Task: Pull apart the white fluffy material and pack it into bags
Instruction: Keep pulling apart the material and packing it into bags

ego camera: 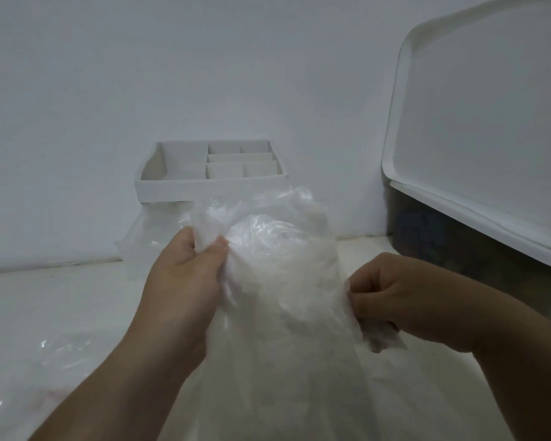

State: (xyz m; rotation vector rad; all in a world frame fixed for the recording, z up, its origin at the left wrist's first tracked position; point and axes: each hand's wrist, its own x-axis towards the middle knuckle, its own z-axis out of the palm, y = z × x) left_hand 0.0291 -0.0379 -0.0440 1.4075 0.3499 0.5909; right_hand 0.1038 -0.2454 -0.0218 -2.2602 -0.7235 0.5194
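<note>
Left hand and right hand pinch crinkled clear bag of white fluff.

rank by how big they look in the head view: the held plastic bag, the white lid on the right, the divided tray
1. plastic bag and white lid: about alike, unranked; the bag is nearer the camera.
2. divided tray: clearly smallest, farthest back.

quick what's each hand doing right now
Left hand: gripping the upper part of the clear plastic bag.
Right hand: pinching the bag's right edge.
</note>
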